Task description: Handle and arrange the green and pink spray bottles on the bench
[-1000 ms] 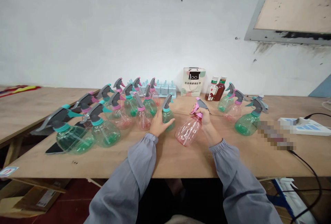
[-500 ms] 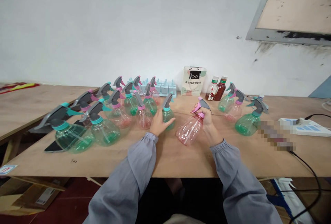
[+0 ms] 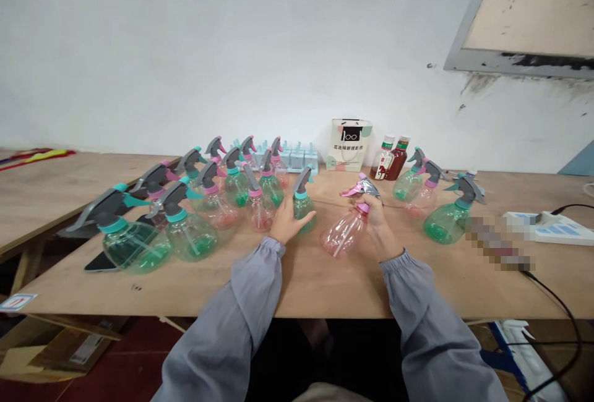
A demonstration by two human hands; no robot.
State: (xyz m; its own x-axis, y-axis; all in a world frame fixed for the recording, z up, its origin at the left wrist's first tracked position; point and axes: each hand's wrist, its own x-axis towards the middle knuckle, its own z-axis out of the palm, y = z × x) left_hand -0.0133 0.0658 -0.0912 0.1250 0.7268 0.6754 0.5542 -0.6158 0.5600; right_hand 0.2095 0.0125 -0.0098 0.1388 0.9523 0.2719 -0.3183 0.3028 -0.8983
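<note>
My right hand point(image 3: 378, 222) is closed round the neck of a clear pink spray bottle point(image 3: 341, 233), which leans with its grey and pink head toward the upper right. Part of the fingers is hidden behind the neck. My left hand point(image 3: 285, 219) is round a small green spray bottle point(image 3: 305, 207) that stands upright; the thumb lies across its front and the fingertips are hidden. Left of that hand stand several more pink and green spray bottles, the closest being a pink spray bottle point(image 3: 260, 211).
To the right stand a green spray bottle point(image 3: 445, 222) and two others. Against the wall are a printed paper bag point(image 3: 348, 148), two sauce bottles point(image 3: 396, 161) and light blue molds point(image 3: 301, 158). A power strip point(image 3: 552, 229) and a phone point(image 3: 102, 263) lie on the table.
The pink spray bottle in my right hand has shifted slightly right and its trigger shows more clearly, with the fingers lower. My left hand keeps its place at the green bottle.
</note>
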